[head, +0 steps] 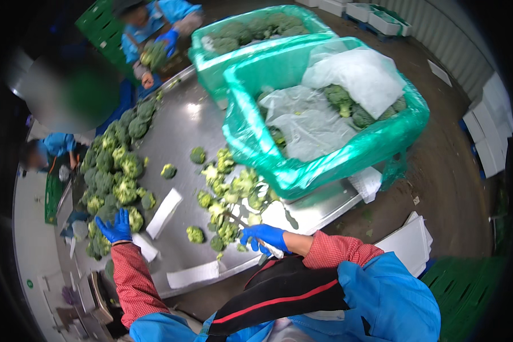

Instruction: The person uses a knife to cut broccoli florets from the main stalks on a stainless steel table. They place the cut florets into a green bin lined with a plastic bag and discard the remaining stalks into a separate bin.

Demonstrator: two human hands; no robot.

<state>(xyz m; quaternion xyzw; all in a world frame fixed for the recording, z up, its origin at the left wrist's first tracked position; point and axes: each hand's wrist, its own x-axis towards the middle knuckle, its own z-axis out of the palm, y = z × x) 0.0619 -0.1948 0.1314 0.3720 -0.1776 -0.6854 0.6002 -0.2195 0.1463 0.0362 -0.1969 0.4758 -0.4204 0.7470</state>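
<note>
My left hand (pixel 114 227), in a blue glove, has its fingers spread at the near end of a long heap of broccoli heads (pixel 107 171). Whether it touches the heads below it I cannot tell. A knife (pixel 237 219) is gripped in my blue-gloved right hand (pixel 266 238), its blade angled up and to the left. That blade lies over a cluster of cut broccoli pieces and stalks (pixel 243 184) on the metal table (pixel 175 145). A few loose florets (pixel 195 234) lie between my two hands.
Two green-lined boxes (pixel 325 171) (pixel 205 77) of broccoli stand at the table's right side; plastic film (pixel 308 119) partly covers the nearer. White strips (pixel 164 213) lie on the table. Two co-workers (pixel 162 17) (pixel 53 147) are across and left. Flat white panels (pixel 406 243) lie right.
</note>
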